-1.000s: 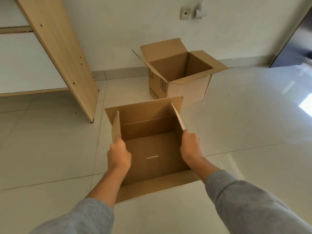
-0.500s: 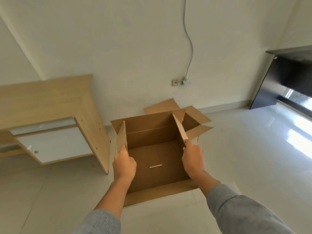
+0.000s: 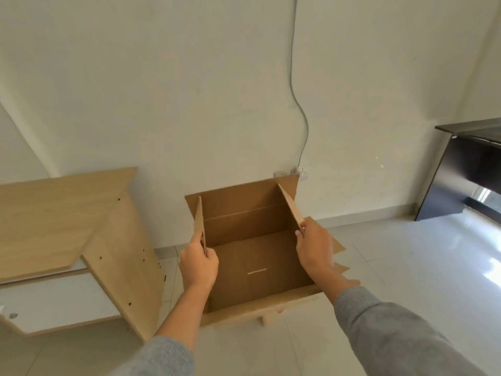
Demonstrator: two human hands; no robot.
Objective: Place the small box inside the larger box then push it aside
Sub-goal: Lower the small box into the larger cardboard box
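I hold an open brown cardboard box (image 3: 257, 256) in the air, with its flaps up and nothing inside. My left hand (image 3: 199, 264) pinches the upright left flap. My right hand (image 3: 314, 251) grips the upright right flap. The other cardboard box (image 3: 337, 246) stands on the floor by the wall, directly behind and under the held one. Only the tips of its flaps show, past my right hand. Which of the two boxes is bigger I cannot tell from here.
A light wooden cabinet (image 3: 54, 213) with a slanted side panel (image 3: 127, 267) stands close on the left. A black desk (image 3: 466, 164) is at the far right. A wall socket with a cable (image 3: 298, 172) sits just above the boxes. Glossy tiled floor (image 3: 406, 267) spreads to the right.
Both hands lifted the box off the floor and carried it forward, over the box by the wall, which is now almost hidden. My view tilted up towards the wall.
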